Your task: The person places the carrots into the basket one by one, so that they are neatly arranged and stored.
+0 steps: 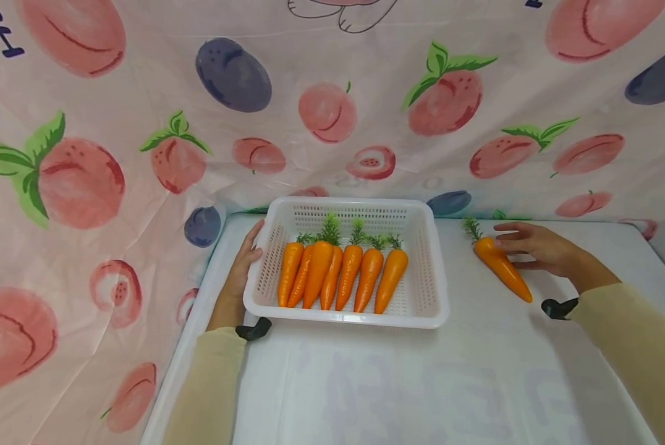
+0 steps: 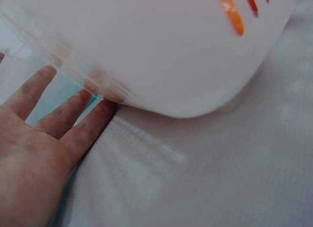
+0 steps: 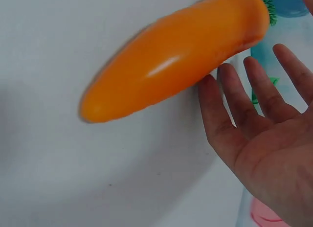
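Note:
In the head view, a white perforated plastic basket (image 1: 343,317) holds a row of several orange carrots (image 1: 349,278) with green tufts, lying side by side. My left hand (image 1: 237,281) is at the basket's left side. The left wrist view shows the fingers of that hand (image 2: 49,134) extended, their tips against the basket's wall (image 2: 161,65). To the right of the basket, a single carrot (image 1: 502,269) lies on the table. Beside it is my right hand (image 1: 544,250); in the right wrist view its fingers are spread, fingertips at the carrot's (image 3: 176,56) side.
A white-covered table (image 1: 399,383) stretches below the basket. Behind it and to the left hangs a pink cloth (image 1: 288,55) printed with fruit. Dark wrist devices (image 1: 253,329) sit by both sleeves.

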Demonstrator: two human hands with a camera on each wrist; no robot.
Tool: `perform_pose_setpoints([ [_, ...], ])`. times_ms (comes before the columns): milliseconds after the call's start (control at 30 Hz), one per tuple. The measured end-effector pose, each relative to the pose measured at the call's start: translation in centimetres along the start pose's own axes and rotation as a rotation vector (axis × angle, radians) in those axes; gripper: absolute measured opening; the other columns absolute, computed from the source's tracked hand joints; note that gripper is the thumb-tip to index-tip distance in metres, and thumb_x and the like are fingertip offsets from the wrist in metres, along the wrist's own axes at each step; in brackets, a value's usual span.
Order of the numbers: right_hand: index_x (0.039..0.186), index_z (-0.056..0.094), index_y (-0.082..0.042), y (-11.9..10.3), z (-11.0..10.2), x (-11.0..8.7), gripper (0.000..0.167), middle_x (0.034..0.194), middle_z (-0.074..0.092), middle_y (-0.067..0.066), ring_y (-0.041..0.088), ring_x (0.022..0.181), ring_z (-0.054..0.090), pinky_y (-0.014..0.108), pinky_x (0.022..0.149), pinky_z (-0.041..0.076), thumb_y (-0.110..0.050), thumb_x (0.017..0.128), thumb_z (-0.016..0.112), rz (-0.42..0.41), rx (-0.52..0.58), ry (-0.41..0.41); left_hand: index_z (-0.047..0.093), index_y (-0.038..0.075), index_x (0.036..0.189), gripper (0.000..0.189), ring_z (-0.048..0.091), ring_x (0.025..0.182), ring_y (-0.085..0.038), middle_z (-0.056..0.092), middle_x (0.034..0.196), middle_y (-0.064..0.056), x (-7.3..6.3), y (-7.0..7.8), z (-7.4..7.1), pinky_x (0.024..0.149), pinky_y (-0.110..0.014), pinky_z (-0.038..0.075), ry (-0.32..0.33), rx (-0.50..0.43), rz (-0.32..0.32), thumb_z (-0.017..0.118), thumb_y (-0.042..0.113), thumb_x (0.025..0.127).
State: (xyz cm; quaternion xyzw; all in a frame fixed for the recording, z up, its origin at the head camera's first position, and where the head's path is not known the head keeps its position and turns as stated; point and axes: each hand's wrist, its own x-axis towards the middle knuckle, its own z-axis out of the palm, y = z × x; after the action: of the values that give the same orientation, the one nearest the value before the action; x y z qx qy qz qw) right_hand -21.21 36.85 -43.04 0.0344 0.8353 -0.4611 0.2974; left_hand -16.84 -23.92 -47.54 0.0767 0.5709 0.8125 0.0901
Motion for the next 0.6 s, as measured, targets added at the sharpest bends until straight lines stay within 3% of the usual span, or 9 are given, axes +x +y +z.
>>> perform_pose_setpoints([
  [100,0.163,0.017,-0.013,0.4,0.1,0.2,0.084,0.163,0.027,0.026,0.028,0.127,0.053,0.06,0.108,0.048,-0.045,0.1,0.062,0.014,0.026,-0.002,0.026,0.032,0.162,0.07,0.04,0.142,-0.028,0.031,0.166,-0.006,0.1,-0.1,-0.1,0.109,-0.035,0.049,-0.002,-0.006,0.004,0.039,0.015,0.095],
  [333,0.163,0.017,-0.013,1.0,0.4,0.4,0.086,0.165,0.024,0.027,0.043,0.142,0.037,0.064,0.112,0.042,-0.047,0.099,0.063,0.042,0.062,-0.01,0.023,0.033,0.162,0.071,0.037,0.145,-0.029,0.028,0.168,-0.005,0.1,-0.1,-0.1,0.11,-0.036,0.049,-0.005,0.003,-0.01,0.039,0.016,0.095],
  [600,0.161,0.023,-0.012,1.4,0.6,0.6,0.084,0.164,0.023,0.028,0.045,0.142,0.036,0.058,0.109,0.048,-0.045,0.097,0.066,0.047,0.044,-0.001,0.023,0.035,0.162,0.071,0.039,0.145,-0.028,0.028,0.168,-0.005,0.2,-0.4,-0.4,0.109,-0.035,0.05,0.005,-0.001,-0.018,0.04,0.018,0.096],
])
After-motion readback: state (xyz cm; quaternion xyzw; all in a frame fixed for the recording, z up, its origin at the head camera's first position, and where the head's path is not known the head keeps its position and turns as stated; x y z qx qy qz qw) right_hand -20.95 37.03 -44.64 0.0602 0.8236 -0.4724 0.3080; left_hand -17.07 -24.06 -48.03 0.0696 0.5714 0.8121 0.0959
